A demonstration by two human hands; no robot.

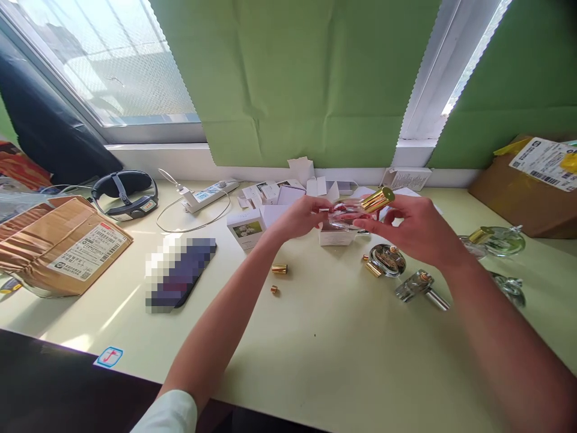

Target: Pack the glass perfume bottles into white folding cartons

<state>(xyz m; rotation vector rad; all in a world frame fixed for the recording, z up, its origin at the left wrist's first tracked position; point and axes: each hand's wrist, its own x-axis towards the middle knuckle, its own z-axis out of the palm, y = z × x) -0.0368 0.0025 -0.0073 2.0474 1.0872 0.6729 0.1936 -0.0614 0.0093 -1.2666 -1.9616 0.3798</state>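
- Fingers of the left hand [300,219] pinch the left end of a clear bottle [345,216] with pinkish glints.
- Fingers of the right hand [417,228] close on its right side, the thumb along the near face.
- The bottle is between the hands, above the surface [293,367]; its gold cap [378,199] slants toward the far right, its long axis running from near left to far right, and is nearer the right hand (whether it is fully seated, I cannot tell).
- One white box [336,238] is just below the bottle; contact is unclear.
- Nearer and left: one loose gold cylinder [280,269] on its side, one small gold ring [274,290].
- Nearer and right: two bottles, one round bottle [388,260] and one angular bottle [413,285] with one silver tube [437,299] beside it.
- Beyond the right forearm: at least two more bottles, partly hidden.
- Left: one photo-printed box [246,230], one phone [184,273], one power strip [211,195].
- Outermost: one brown parcel [67,240] left, one carton [500,198] far right.
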